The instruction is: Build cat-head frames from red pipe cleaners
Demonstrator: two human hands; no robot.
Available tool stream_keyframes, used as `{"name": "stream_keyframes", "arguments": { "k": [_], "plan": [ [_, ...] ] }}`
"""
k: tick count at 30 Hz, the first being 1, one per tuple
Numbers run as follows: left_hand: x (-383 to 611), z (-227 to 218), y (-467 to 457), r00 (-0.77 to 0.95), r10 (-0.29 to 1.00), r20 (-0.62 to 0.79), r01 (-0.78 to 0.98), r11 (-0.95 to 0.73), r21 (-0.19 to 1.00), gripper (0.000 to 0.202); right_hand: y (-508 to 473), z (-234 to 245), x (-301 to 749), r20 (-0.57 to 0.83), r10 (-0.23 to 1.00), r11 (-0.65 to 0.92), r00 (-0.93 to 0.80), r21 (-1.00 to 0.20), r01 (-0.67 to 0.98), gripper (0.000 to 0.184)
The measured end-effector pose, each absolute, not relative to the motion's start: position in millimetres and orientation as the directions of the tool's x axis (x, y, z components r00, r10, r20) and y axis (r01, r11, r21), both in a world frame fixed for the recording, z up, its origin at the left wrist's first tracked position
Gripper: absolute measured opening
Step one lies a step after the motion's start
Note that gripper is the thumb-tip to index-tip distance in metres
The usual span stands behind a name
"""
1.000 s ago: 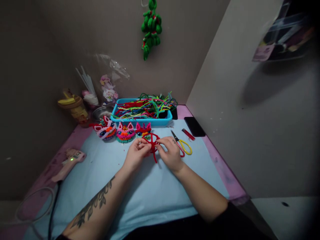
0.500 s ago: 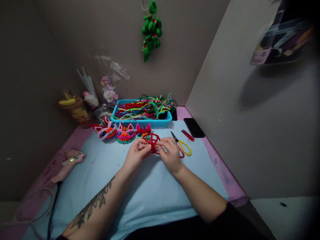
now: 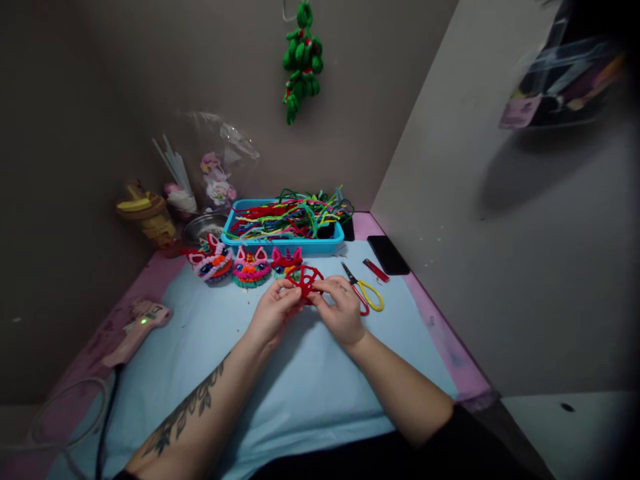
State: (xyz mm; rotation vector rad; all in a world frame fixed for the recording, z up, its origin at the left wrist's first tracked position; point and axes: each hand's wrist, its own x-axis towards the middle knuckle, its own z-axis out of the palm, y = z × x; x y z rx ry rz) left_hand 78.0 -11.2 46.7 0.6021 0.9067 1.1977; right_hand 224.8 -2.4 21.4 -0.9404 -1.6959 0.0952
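Observation:
Both hands hold a red pipe-cleaner wheel (image 3: 307,288), a ring with spokes, above the blue cloth. My left hand (image 3: 277,303) pinches its left side between thumb and fingers. At the right side, my right hand (image 3: 339,307) has thumb and fingertips closed on the ring. Just beyond the wheel sits a red lion-like head (image 3: 287,260) of pipe cleaner. A pink one (image 3: 251,267) and a white-and-orange one (image 3: 213,259) stand to its left. Scissors (image 3: 367,293) with red and yellow handles lie beside my right hand.
A blue basket (image 3: 285,247) heaped with coloured pipe cleaners stands at the back. On the right lie a red-handled cutter (image 3: 376,270) and a black phone (image 3: 388,255). A pink glue gun (image 3: 140,330), its green light lit, rests at left with its cord. Grey walls enclose the table.
The red wheel has turned and tilted slightly between my fingers. My right fingertips have shifted a little on its edge; the other things stay put.

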Motion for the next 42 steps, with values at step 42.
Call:
{"name": "stream_keyframes", "arguments": {
  "k": [42],
  "plan": [
    [66.8,45.9,-6.0,-0.015,0.999,-0.042,-0.262,0.037,0.964,0.033,4.3,30.1,236.5,0.673,0.740,0.579,-0.005,-0.634,0.513,0.026]
  ]
}}
